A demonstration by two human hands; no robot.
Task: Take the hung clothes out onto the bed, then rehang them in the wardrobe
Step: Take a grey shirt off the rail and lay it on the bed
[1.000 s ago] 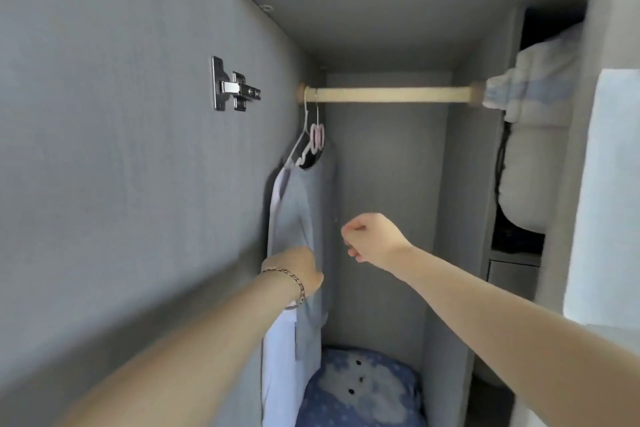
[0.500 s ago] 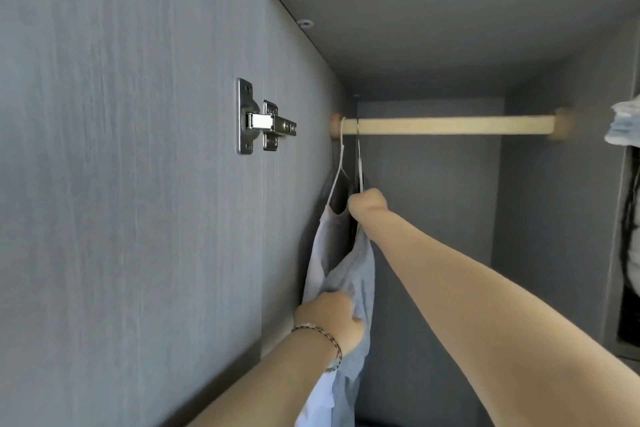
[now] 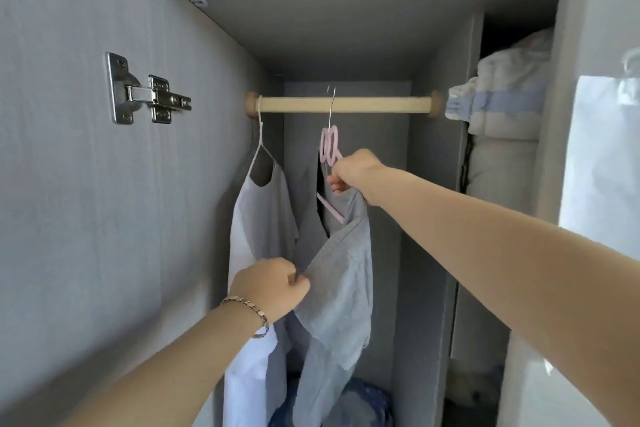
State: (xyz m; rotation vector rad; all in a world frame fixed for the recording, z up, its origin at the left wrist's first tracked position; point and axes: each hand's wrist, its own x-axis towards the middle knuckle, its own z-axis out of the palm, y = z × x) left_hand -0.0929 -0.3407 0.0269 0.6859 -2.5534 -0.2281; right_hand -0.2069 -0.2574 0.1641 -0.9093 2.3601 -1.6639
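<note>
Inside the grey wardrobe a wooden rail (image 3: 381, 104) runs across the top. A white garment (image 3: 258, 215) hangs on a white hanger (image 3: 259, 139) at the rail's left end. My right hand (image 3: 353, 172) grips a pink hanger (image 3: 329, 149) carrying a grey shirt (image 3: 337, 281); its metal hook sits in front of the rail near the middle, tip above the rail. Lower down, my left hand (image 3: 273, 288), with a bracelet on the wrist, pinches the grey shirt's edge.
The open door with a metal hinge (image 3: 145, 97) fills the left side. A blue patterned bundle (image 3: 360, 402) lies on the wardrobe floor. Folded bedding (image 3: 502, 94) is stacked in the compartment to the right, past a divider panel. A white surface (image 3: 602, 163) stands at the far right.
My right hand has carried the pink hanger with the grey shirt rightwards, away from the white garment at the rail's left end. My left hand stays on the grey fabric.
</note>
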